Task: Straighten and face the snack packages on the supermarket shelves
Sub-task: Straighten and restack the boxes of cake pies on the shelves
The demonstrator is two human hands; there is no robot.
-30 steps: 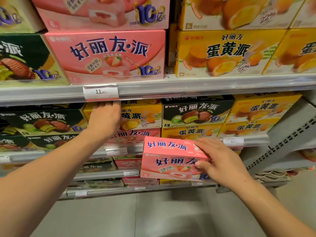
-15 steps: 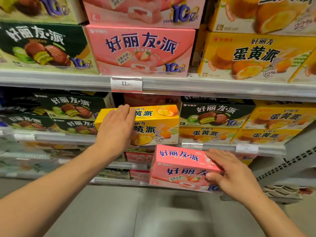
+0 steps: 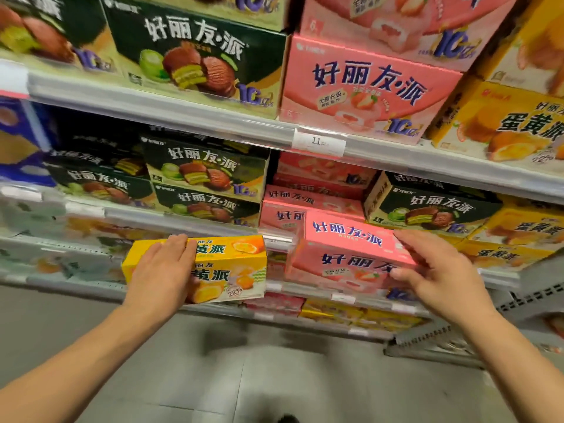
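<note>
Two boxes are off the shelf at once, lower centre of frame. The left hand (image 3: 161, 270) grasps the yellow box (image 3: 225, 267) over its top edge; the right hand (image 3: 433, 273) clamps the pink box (image 3: 351, 254) by its right end, thumb on the front. Both look like light, stiff cardboard, probably crushable at the corners, so gripping the ends suits them. The shelf rail (image 3: 183, 222) sits just behind.
</note>
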